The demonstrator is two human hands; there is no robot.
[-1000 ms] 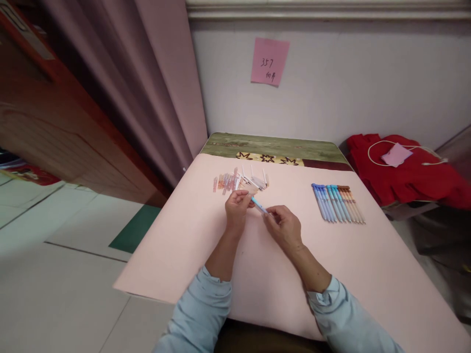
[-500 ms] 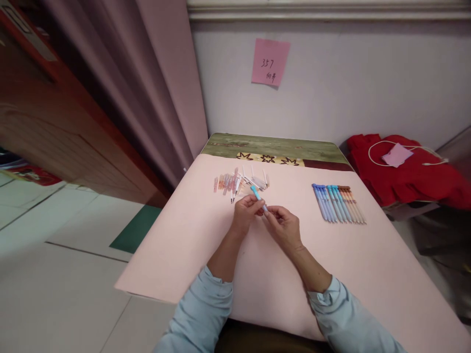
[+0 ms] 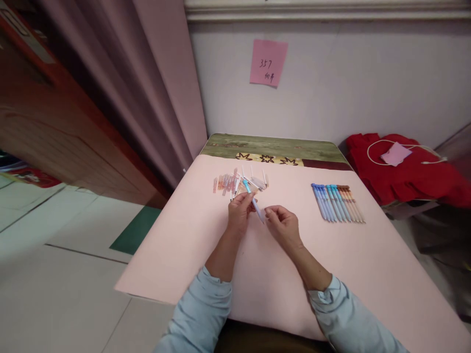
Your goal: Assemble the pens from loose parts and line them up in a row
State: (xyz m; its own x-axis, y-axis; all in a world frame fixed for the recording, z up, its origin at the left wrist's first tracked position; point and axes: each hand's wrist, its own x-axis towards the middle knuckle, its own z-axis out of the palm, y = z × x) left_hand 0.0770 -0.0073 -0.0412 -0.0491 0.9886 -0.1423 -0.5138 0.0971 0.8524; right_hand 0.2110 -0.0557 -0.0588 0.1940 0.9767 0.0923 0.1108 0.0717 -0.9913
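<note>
My left hand (image 3: 241, 211) is closed around the upper barrel of a blue pen (image 3: 259, 212). The pen slants, with its brighter blue cap end away from me and its pointed end toward me. Just right of the pen's lower end, my right hand (image 3: 284, 226) has thumb and fingers pinched together, apart from the pen. Whatever it may hold is too small to make out. Beyond my left hand lie loose white refills (image 3: 259, 182) with dark tips. Left of them is a heap of pinkish and brownish translucent pieces (image 3: 225, 182), partly blurred.
On the right of the pale pink table cover (image 3: 331, 274) lies a neat row of finished-looking pens (image 3: 336, 203) in violet-blue, light blue and brown. A red cloth (image 3: 405, 181) with a white cord is beyond the table's right edge. A pink note (image 3: 268, 63) hangs on the wall.
My right hand has come off the pen's lower end and sits slightly apart. The pen, still in my left hand, has shifted a little left, showing more of its lower barrel.
</note>
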